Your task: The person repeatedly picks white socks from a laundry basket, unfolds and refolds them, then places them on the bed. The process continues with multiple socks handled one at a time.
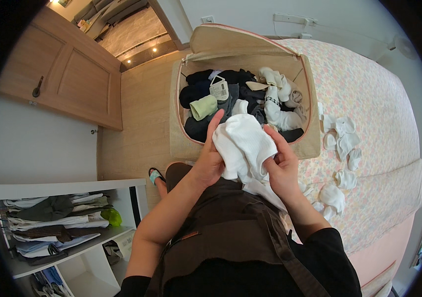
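Note:
Between my two hands I hold a pair of white ribbed socks (pixel 246 143), raised over the near rim of a beige fabric storage box (pixel 185 146). My left hand (pixel 211 159) grips their left side, thumb upward along the edge. My right hand (pixel 282 167) pinches the right side near an opening. The box's zippered lid (pixel 229 39) is folded back. Inside lie dark socks (pixel 196 96), a rolled pale green sock (pixel 203 107), a white sock with a dark pattern (pixel 272 100) and a white tag (pixel 219 89). More white cloth (pixel 262 189) hangs below my hands, partly hidden.
Several white socks (pixel 346 137) lie loose on the floral bedspread (pixel 381 107) at the right, some bunched up (pixel 332 196). An open wardrobe (pixel 66 187) with hanging clothes stands at lower left. Behind it is a wooden door (pixel 81 70). A slippered foot (pixel 156 176) rests on the floor.

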A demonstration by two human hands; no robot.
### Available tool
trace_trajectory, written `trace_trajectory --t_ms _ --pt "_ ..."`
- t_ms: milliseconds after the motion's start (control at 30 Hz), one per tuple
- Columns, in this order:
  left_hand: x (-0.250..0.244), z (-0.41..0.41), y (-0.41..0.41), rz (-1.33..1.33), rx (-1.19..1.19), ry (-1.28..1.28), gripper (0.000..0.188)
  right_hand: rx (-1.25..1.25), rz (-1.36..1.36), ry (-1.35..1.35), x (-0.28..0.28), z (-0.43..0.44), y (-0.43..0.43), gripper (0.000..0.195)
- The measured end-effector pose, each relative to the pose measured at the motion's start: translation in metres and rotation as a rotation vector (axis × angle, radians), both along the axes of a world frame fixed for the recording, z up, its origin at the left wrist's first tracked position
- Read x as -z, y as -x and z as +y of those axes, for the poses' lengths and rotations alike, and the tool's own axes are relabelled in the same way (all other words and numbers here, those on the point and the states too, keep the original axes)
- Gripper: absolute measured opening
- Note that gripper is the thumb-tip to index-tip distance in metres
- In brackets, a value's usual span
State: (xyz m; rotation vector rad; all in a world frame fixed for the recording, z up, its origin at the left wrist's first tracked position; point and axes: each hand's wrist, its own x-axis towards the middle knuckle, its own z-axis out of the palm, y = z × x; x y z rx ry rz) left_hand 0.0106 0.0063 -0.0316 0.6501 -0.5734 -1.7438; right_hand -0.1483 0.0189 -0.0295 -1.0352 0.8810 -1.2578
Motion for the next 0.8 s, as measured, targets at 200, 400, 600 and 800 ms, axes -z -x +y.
trace_trajectory --t_ms 200,400,600,800 --pt "0.010 -0.005 -0.016 -0.393 0.038 0.133 0.027 -0.008 0.106 0.032 0.001 -0.002 0.004 0.047" --pt "-0.002 -0.008 -0.010 -0.242 0.010 0.183 0.017 0.128 0.115 0.061 0.004 -0.018 0.025 0.045" --pt "-0.016 -0.002 0.006 -0.344 0.163 0.179 0.015 0.265 0.287 0.224 -0.023 -0.030 0.067 0.042" --pt "-0.019 0.011 0.011 -0.502 0.269 -0.009 0.007 0.258 0.583 -0.005 0.005 -0.023 0.123 0.042"
